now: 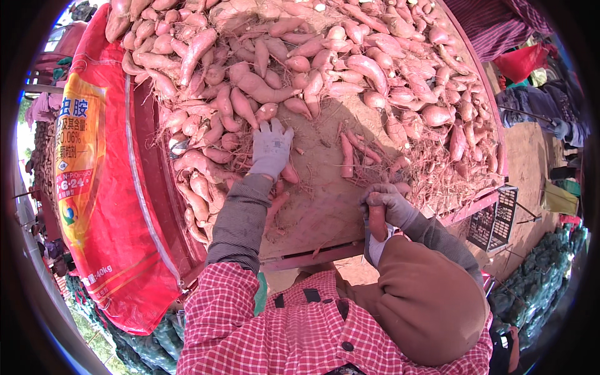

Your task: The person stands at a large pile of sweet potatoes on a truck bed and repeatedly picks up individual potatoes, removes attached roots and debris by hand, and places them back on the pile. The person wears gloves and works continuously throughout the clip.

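My left hand (272,146), in a pale work glove, reaches palm down over the left part of the table, its fingers slightly apart. Its fingertips are at the lower end of a rounded sweet potato (266,112); what lies under the palm is hidden. My right hand (393,202), also gloved, grips a slim sweet potato (377,221) upright near the front edge. A heap of sweet potatoes (262,86) with thin roots spreads beyond both hands. A few thin pieces (347,157) lie among loose roots between them.
A red printed sack (136,243) hangs over the left side. A black plastic crate (493,218) stands on the ground at right, near filled green mesh bags (534,281). Brown cloth (431,300) bulges below my right hand. Another person's striped clothing (497,28) shows at top right.
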`<state>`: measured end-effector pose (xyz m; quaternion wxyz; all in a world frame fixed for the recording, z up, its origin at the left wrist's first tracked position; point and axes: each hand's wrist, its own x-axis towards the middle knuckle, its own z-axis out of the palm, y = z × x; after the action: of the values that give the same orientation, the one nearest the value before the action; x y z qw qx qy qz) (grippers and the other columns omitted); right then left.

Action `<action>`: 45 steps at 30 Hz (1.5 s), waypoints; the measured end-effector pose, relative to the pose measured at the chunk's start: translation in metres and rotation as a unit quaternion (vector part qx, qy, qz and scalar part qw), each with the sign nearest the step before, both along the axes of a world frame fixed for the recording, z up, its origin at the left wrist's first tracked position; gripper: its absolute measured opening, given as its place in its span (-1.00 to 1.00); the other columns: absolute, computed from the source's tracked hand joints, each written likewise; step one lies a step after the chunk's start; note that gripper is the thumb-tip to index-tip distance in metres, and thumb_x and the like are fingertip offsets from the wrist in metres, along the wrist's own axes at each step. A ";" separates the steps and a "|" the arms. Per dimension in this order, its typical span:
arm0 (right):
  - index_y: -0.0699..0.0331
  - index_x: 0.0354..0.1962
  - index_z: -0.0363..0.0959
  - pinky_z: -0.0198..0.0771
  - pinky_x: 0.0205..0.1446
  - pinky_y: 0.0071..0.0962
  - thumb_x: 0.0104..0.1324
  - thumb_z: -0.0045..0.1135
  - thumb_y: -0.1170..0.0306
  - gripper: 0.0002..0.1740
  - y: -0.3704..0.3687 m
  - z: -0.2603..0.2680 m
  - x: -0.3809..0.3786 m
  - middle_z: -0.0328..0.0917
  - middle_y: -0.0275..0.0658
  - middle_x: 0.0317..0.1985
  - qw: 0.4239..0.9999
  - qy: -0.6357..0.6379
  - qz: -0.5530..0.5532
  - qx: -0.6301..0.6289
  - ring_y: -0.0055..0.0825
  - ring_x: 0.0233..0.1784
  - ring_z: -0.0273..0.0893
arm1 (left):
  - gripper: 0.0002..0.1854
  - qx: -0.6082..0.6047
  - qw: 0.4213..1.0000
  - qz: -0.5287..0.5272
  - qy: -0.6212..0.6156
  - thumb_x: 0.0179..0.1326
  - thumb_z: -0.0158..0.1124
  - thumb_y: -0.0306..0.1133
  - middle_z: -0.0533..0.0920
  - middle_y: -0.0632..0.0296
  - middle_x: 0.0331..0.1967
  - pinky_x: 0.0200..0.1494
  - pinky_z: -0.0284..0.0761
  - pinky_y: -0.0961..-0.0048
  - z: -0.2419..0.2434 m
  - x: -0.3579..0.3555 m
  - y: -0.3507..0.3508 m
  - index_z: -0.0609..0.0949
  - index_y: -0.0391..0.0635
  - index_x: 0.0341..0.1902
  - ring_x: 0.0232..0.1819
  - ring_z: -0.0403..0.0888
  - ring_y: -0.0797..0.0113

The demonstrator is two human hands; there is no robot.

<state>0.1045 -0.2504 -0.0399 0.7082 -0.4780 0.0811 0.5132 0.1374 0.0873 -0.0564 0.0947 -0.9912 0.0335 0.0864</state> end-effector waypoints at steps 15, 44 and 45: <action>0.30 0.41 0.15 0.35 0.26 -0.44 0.26 0.32 0.42 -0.18 0.041 0.087 0.026 0.39 -0.31 0.23 0.962 -0.250 -0.062 0.092 -0.53 0.18 0.40 | -0.42 -0.713 0.698 0.067 0.009 -0.02 0.27 -0.68 0.61 0.19 0.06 0.03 0.58 0.53 0.149 -0.031 -0.092 0.57 -0.21 0.19 -0.01 0.59 0.49; 0.43 0.05 0.52 0.50 -0.01 -0.49 0.27 0.33 0.26 -0.50 -0.309 0.027 -0.188 0.67 -0.14 -0.16 0.689 -0.276 -0.170 -0.648 -0.51 -0.15 0.59 | -0.45 -0.301 0.916 0.196 -0.179 0.25 0.21 -0.02 0.64 -0.20 -0.11 -0.03 0.54 0.14 0.015 -0.014 0.038 0.48 -0.25 0.10 -0.12 0.61 -0.17; 0.44 0.07 0.50 0.48 -0.05 -0.55 0.29 0.31 0.30 -0.52 -0.280 0.045 -0.143 0.66 -0.20 -0.19 0.703 -0.344 -0.185 -0.595 -0.60 -0.19 0.54 | -0.46 -0.367 0.881 0.203 -0.218 0.28 0.18 -0.04 0.64 -0.17 -0.11 -0.03 0.55 0.16 0.019 -0.012 0.051 0.48 -0.27 0.10 -0.11 0.62 -0.12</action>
<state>-0.0385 -0.5309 0.0048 0.3363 -0.9186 0.2071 0.0171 0.1257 0.1383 -0.0378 -0.2908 -0.9337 -0.1607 -0.1334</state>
